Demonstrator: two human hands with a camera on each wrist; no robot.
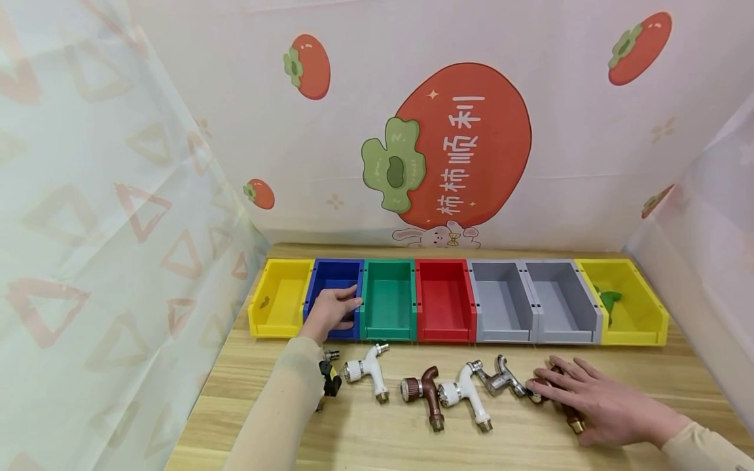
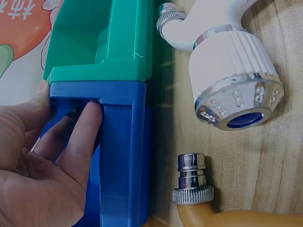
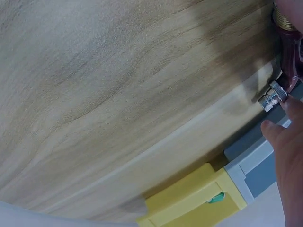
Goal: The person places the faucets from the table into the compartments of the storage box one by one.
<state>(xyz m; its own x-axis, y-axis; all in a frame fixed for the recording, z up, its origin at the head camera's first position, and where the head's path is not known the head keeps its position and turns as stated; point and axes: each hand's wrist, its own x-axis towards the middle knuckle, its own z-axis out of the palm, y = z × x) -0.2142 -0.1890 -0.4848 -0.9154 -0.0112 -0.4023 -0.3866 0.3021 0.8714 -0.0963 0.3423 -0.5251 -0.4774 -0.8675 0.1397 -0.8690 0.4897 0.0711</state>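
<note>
The right hand (image 1: 595,399) lay spread wide, palm down and fingers nearly straight, on a dark reddish-brown tap (image 3: 289,52) with a brass threaded end, which rested on the pale wood-grain table (image 1: 365,451). Just left of its fingertips lay a small curved chrome tap (image 1: 501,379), then a white tap (image 1: 469,390) with a ribbed knob, a brown tap (image 1: 430,392) with a ribbed knob and, farther left, another white tap (image 1: 372,369). A black-and-yellow tap (image 1: 331,379) with a chrome end lay nearer than the left hand, partly hidden by the sleeve (image 1: 288,386).

The left hand (image 1: 330,311) reached into a blue plastic bin (image 2: 118,156), fingers at the wall beside the green bin (image 1: 387,333); whether they pinched that wall I could not tell. Left of this hand stood a yellow bin (image 1: 273,330); to its right, past the green one, came a red bin (image 1: 446,335), two grey bins (image 1: 506,337) and a second yellow bin (image 1: 633,338) containing a green object (image 1: 609,299). Beyond both hands hung a pale cloth (image 1: 559,216) printed with red-orange persimmons.
</note>
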